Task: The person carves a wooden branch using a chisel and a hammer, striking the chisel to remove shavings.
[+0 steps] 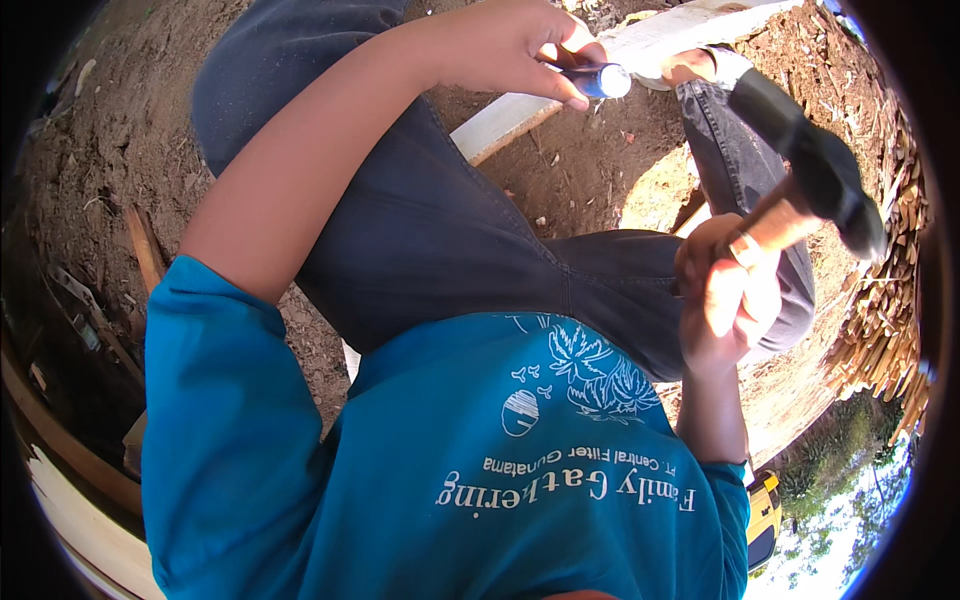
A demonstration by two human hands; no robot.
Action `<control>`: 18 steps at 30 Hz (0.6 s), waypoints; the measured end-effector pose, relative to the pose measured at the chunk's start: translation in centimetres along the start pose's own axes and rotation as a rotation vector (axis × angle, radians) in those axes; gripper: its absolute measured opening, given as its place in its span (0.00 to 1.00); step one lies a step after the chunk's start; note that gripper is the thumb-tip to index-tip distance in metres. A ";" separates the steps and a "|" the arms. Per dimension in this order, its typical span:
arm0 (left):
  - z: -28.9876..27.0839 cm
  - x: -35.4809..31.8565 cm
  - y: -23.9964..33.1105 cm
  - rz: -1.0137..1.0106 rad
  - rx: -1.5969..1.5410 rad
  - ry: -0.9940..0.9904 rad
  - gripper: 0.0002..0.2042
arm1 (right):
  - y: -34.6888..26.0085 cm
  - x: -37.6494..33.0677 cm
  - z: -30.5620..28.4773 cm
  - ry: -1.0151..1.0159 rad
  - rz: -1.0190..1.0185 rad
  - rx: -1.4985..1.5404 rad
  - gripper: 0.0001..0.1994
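A hammer (810, 170) is being gripped high in the right hand (725, 295) while a blue tube (597, 80) is being pinched by the left hand (505, 45) over the plank (520, 115) (fingers exposed), so a stray swing is risking a struck knuckle.

Left hand (515, 45) raised, arm bent, fingers (570, 92) pinched closed. Right hand (725, 295) fisted, forearm upright.

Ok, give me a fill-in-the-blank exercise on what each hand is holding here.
1. The right hand grips a ____ by its wooden handle.
2. The left hand holds a small cylinder coloured ____.
3. The white plank rests on bare ____.

Missing words: hammer; blue; dirt
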State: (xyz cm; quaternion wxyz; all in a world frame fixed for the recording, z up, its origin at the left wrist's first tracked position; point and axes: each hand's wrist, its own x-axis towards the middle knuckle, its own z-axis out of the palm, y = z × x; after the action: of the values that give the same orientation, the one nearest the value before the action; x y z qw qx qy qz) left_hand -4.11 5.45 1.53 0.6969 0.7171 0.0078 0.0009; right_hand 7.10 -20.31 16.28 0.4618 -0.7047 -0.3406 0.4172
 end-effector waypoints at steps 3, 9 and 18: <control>0.6 -0.1 -1.9 0.069 -0.053 0.037 0.15 | -0.4 0.1 1.0 0.052 0.210 -0.307 0.22; 0.6 0.1 -0.9 0.029 0.057 0.023 0.22 | 0.9 -0.9 0.1 0.010 0.302 -0.386 0.22; 0.8 0.3 -1.6 0.117 0.030 0.012 0.26 | -1.4 -1.9 1.7 0.248 0.247 -0.303 0.20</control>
State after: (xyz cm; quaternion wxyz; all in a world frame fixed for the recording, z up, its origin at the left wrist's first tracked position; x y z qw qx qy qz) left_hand -3.77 4.67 -0.14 0.6848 0.7267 -0.0299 0.0456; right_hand 4.66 -20.81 17.72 0.3344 -0.8483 -0.2512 0.3248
